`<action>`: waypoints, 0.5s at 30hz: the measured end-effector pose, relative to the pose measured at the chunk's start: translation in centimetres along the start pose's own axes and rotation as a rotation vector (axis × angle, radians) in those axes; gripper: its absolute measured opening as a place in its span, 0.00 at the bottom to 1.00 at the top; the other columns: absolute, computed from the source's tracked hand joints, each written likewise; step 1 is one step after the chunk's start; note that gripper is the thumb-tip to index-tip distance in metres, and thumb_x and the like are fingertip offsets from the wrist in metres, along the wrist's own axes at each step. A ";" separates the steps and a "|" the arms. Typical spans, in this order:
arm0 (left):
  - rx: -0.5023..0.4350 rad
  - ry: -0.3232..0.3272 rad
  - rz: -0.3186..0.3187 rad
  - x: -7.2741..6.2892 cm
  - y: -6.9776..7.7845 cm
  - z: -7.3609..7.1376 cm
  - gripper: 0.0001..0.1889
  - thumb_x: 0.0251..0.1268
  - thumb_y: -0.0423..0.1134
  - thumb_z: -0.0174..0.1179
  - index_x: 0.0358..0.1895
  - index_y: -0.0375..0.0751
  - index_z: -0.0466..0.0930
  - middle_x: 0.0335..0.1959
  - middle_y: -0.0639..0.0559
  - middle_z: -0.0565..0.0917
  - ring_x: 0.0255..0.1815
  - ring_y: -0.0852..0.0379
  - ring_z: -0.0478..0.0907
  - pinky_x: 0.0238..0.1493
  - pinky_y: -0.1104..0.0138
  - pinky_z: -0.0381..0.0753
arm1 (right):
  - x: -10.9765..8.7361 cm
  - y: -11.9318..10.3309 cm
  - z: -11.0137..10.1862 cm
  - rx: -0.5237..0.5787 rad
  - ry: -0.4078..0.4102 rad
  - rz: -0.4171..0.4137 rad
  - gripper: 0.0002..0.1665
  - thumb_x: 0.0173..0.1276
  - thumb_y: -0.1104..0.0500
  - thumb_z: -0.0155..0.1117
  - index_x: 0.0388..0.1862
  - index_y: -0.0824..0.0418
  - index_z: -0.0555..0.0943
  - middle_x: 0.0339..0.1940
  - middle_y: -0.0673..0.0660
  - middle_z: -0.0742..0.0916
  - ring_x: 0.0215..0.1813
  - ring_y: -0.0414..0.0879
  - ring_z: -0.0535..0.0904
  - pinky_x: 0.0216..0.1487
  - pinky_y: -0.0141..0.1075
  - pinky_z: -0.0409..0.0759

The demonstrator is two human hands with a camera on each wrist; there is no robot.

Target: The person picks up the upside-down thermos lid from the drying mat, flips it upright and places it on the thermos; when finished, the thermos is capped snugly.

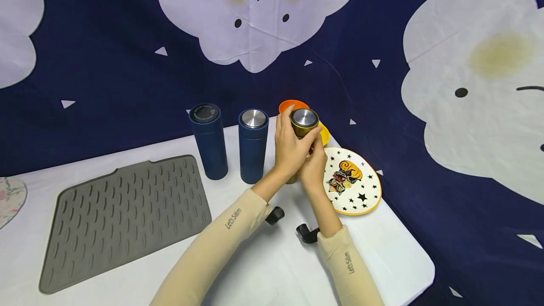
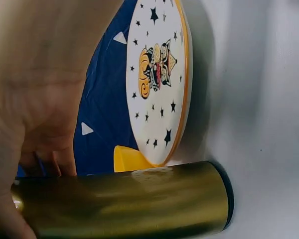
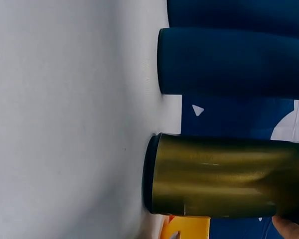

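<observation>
A gold thermos bottle [image 1: 302, 130] with a silver-topped lid stands upright, its dark base at the white table top in both wrist views. My left hand [image 1: 290, 148] wraps the upper part from the left, thumb and fingers around it just below the lid. From the right, my right hand [image 1: 313, 165] grips the same bottle, its fingers partly hidden behind the left hand. In the left wrist view the gold bottle [image 2: 134, 201] lies across the lower edge below my left hand [image 2: 40, 114]. The right wrist view has the gold bottle [image 3: 214, 177] with a right fingertip [image 3: 291, 228] at its side.
Two dark blue thermos bottles [image 1: 253, 148] [image 1: 210, 143] stand left of the gold one. Further left lies a grey ridged mat [image 1: 127, 216]. A star-patterned plate [image 1: 369, 188] sits at the right, with orange [image 1: 293, 105] and yellow [image 1: 325, 135] pieces behind the hands. A patterned cloud curtain hangs behind.
</observation>
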State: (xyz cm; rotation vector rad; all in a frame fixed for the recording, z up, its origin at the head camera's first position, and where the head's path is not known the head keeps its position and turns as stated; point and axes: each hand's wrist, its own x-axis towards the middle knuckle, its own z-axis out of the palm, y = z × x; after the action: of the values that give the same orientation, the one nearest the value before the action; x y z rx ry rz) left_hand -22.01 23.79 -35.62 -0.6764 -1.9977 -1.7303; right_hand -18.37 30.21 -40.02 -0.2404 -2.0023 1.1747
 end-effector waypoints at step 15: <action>-0.026 -0.080 -0.047 0.0 0.1 -0.8 0.36 0.48 0.39 0.77 0.60 0.35 0.67 0.55 0.41 0.75 0.59 0.47 0.75 0.61 0.60 0.75 | -0.5 -0.2 0.2 -0.012 0.046 -0.001 0.21 0.64 0.69 0.62 0.56 0.71 0.74 0.50 0.70 0.84 0.53 0.62 0.82 0.56 0.52 0.78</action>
State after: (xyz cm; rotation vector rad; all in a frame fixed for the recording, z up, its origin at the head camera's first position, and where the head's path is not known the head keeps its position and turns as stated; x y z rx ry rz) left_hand -22.00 23.00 -35.40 -0.7237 -2.0632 -1.7853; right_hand -18.10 29.67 -40.18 -0.2697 -1.9690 1.1469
